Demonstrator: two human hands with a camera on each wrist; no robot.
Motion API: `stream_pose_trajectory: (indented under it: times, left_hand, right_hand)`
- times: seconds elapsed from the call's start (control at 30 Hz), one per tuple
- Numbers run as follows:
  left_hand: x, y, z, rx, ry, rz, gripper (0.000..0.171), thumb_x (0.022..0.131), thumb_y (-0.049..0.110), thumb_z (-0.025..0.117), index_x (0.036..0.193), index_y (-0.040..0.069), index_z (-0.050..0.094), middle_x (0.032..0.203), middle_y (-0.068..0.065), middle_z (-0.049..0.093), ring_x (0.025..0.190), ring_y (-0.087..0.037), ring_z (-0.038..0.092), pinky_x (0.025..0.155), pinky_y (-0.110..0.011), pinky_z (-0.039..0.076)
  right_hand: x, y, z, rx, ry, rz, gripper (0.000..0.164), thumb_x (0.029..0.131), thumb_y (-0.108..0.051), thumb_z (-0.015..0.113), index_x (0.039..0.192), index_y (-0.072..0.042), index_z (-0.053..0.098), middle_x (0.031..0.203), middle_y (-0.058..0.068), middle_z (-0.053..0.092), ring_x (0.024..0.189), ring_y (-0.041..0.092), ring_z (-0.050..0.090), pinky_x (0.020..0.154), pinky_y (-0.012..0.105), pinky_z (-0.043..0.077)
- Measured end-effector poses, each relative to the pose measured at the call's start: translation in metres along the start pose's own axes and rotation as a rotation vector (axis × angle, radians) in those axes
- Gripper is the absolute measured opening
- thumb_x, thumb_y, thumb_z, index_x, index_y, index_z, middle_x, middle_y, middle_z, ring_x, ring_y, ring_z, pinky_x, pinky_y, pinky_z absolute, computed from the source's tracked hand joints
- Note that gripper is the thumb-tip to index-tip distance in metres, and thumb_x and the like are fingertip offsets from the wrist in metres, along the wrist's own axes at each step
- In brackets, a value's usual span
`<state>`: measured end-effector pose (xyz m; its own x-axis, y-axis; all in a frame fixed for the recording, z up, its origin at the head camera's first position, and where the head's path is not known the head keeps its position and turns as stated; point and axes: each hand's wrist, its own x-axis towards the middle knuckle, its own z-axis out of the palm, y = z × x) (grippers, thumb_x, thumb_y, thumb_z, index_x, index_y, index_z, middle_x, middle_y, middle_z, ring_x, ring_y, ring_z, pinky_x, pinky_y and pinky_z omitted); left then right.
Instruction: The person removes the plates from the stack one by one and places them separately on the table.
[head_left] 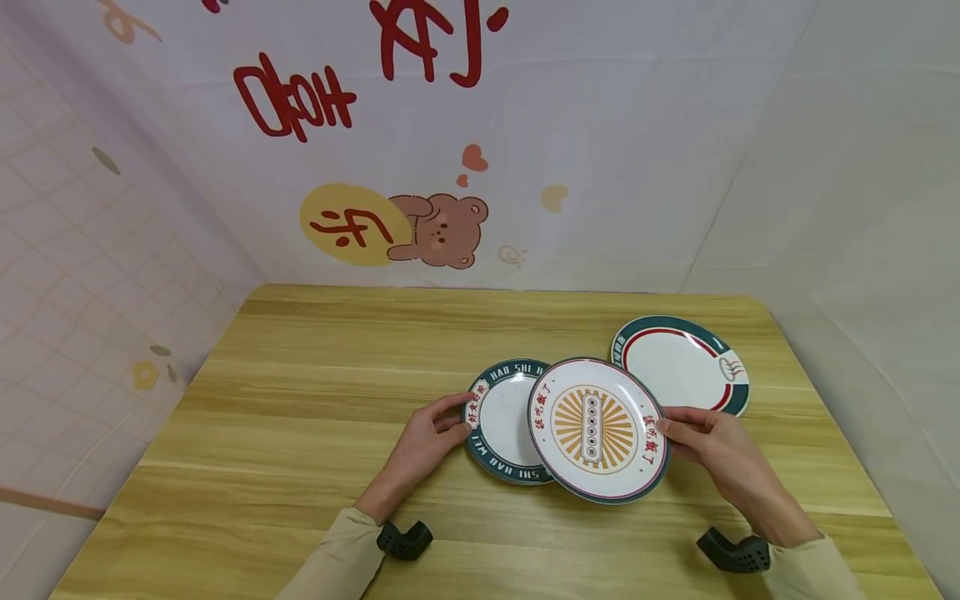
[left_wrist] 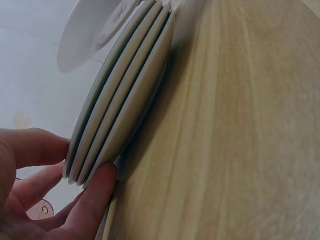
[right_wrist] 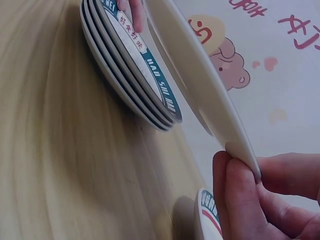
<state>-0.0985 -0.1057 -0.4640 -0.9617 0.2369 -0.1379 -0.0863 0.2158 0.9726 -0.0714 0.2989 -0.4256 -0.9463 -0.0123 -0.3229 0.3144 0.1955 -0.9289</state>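
Observation:
My left hand (head_left: 427, 443) pinches the left rim of a stack of several round plates (head_left: 510, 421), whose top plate is white with a green lettered border. In the left wrist view the thumb lies over the stacked rims (left_wrist: 117, 95) and a finger reaches beneath them. My right hand (head_left: 723, 454) grips the right rim of a round white plate (head_left: 555, 433) with an orange sunburst and red characters. That plate is tilted above the stack and hides its right part; the right wrist view shows a gap between the plate's white underside (right_wrist: 200, 85) and the stack (right_wrist: 131, 85).
An oval plate (head_left: 667, 367) with a green border and red line lies on the wooden table (head_left: 337, 358) behind the right hand, partly covered by the held plate. A printed cloth backdrop (head_left: 600, 125) stands along the table's far edge. Black devices (head_left: 405, 542) sit at both wrists.

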Motion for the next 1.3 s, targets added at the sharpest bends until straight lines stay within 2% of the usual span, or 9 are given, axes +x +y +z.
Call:
stream_pose_trajectory:
  times: [0.17,0.53,0.77,1.03,1.3]
  left_hand:
    - [0.0,0.0,0.0,0.008,0.004,-0.001,0.045,0.098,0.006,0.067,0.142,0.006,0.061,0.143,-0.019,0.059,0.123,-0.033,0.064,0.099,-0.037,0.057]
    - [-0.001,-0.001,0.0,0.014,0.024,-0.01,0.044,0.098,0.007,0.067,0.142,0.009,0.062,0.145,-0.016,0.058,0.122,-0.033,0.064,0.101,-0.042,0.056]
    - [-0.001,-0.001,0.001,-0.002,0.018,-0.005,0.045,0.098,0.007,0.067,0.142,0.009,0.062,0.144,-0.016,0.058,0.124,-0.033,0.063,0.101,-0.042,0.056]
    - [-0.001,-0.002,0.001,-0.006,0.012,-0.002,0.044,0.098,0.006,0.067,0.142,0.008,0.062,0.145,-0.017,0.058,0.125,-0.033,0.063,0.101,-0.041,0.056]
    - [-0.001,-0.002,0.001,-0.001,0.013,0.002,0.045,0.098,0.006,0.067,0.142,0.008,0.062,0.144,-0.017,0.058,0.124,-0.033,0.063,0.1,-0.04,0.057]
  right_hand:
    - [-0.005,0.004,-0.008,0.001,0.003,0.014,0.053,0.102,-0.014,0.067,0.137,0.021,0.049,0.103,-0.002,0.072,0.091,0.007,0.07,0.082,0.024,0.062]
    - [-0.017,0.015,-0.031,0.016,0.01,0.018,0.035,0.102,-0.013,0.067,0.127,0.012,0.063,0.101,-0.007,0.074,0.09,0.007,0.071,0.08,0.024,0.062]
    - [-0.025,0.025,-0.045,0.029,0.01,0.026,0.017,0.103,-0.009,0.065,0.115,-0.001,0.072,0.1,-0.006,0.074,0.089,0.008,0.072,0.078,0.024,0.062]
    - [-0.032,0.034,-0.058,0.047,0.012,0.03,0.014,0.103,-0.008,0.064,0.107,-0.015,0.076,0.099,-0.006,0.075,0.089,0.009,0.072,0.078,0.024,0.062]
    - [-0.035,0.04,-0.068,0.032,0.039,0.095,0.012,0.102,-0.01,0.067,0.11,-0.013,0.074,0.099,-0.005,0.075,0.088,0.011,0.072,0.077,0.026,0.062]
